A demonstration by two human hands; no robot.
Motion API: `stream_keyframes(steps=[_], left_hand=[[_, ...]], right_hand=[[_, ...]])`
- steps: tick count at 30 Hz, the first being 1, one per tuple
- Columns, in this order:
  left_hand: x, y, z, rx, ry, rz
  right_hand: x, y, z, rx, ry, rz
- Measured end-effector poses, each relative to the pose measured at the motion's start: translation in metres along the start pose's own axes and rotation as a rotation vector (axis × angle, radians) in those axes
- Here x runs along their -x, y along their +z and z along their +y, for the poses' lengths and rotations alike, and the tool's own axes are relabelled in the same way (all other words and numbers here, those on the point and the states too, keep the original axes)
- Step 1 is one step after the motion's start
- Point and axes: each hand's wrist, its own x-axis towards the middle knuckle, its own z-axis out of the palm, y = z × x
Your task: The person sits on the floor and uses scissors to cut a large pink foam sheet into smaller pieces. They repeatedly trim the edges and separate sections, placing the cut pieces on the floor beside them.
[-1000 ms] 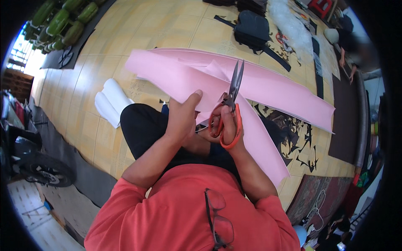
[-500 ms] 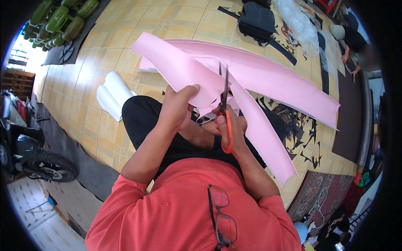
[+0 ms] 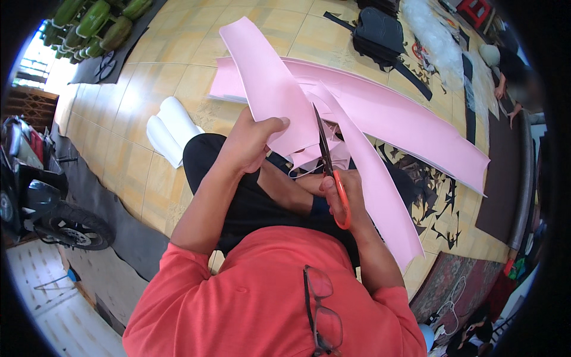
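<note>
My left hand [image 3: 253,141] pinches a pink sheet [image 3: 267,68] near its lower edge, thumb on top. In my right hand [image 3: 350,193] is a pair of scissors [image 3: 344,215] with orange handles. Their dark blades point away from me, along the sheet's right edge, and look nearly closed. A long narrow pink strip [image 3: 386,184] hangs down to the right past my right hand; whether it still joins the sheet I cannot tell. Beyond lie several long pink sheets [image 3: 416,122] on the floor. Small pink offcuts [image 3: 312,157] lie between my hands, near my legs.
Dark scraps [image 3: 425,199] litter the tiled floor at right. A black bag [image 3: 377,35] and clear plastic [image 3: 437,41] lie farther off. A white roll [image 3: 172,128] lies left of my knee. A motorbike [image 3: 65,220] stands at left. Another person's hand [image 3: 513,113] touches dark sheeting.
The scissors' blades have come together and moved slightly toward me. The held sheet has tilted more upright, its far end rising and shifting right. The whole view has shifted a little.
</note>
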Motion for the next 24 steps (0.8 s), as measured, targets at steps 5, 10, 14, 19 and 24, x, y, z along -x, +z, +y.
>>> stream_keyframes(steps=[5,10,14,19,24], left_hand=[[0.008,0.0,-0.009,-0.179,0.012,-0.082],[0.007,0.001,-0.009,-0.183,-0.039,-0.089],[0.006,-0.007,-0.011,-0.2,-0.061,-0.11],[0.012,-0.01,-0.01,-0.328,-0.001,-0.137],[0.013,-0.018,-0.01,-0.488,0.044,-0.232]], right_hand=[[-0.003,0.011,0.005,0.002,-0.037,0.074],[-0.003,0.016,0.014,-0.088,-0.069,0.068],[0.004,0.022,0.022,-0.187,0.017,0.01],[0.003,0.022,0.019,-0.167,0.042,0.06],[-0.004,0.016,0.022,-0.125,-0.035,0.027]])
